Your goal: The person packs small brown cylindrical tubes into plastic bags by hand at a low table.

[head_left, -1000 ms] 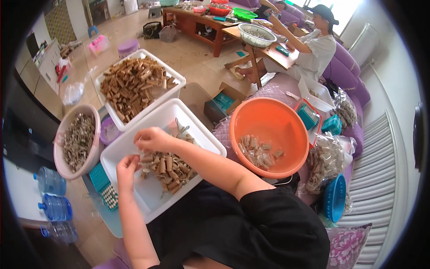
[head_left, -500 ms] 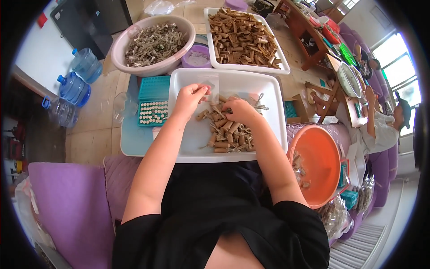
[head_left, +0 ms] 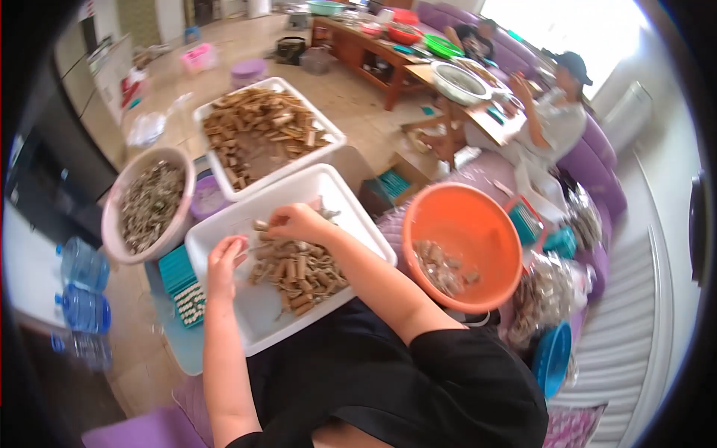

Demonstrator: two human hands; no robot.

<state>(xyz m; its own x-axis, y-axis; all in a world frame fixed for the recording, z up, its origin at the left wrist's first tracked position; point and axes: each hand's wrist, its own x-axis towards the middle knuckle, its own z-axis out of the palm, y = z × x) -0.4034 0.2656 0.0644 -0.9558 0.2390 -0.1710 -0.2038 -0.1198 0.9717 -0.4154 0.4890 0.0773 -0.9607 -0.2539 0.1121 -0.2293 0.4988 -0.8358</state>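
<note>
Orange basin (head_left: 478, 224) at 3 o'clock of the lap, holding a small heap of grey bits at its bottom. At its far side, toward 1 o'clock, another person sits at a low wooden table (head_left: 373, 52).

White tray (head_left: 224, 231) across the lap, centre of view. A second white tray (head_left: 224, 112) at 11 o'clock, heaped with brown rolls. Pink bowl (head_left: 112, 224) at 9 o'clock, full of grey scraps, touching the near tray's left corner.

Pile of brown rolls (head_left: 299, 272) in the near tray, lying in its middle toward the right rim; short tan cylinders, mostly side by side.

Water bottles (head_left: 82, 287) at 8 o'clock on the floor, lying down. Teal box (head_left: 183, 287) just beside the tray's left edge, between tray and bottles.

Right hand (head_left: 299, 222) at the far end of the pile, 12 o'clock of it, fingers curled down and pinched on a roll.

Left hand (head_left: 224, 257) at 9 o'clock of the pile, palm down on the tray floor, fingers bent together, tips touching the nearest rolls. Whether it grips one, cannot tell.
</note>
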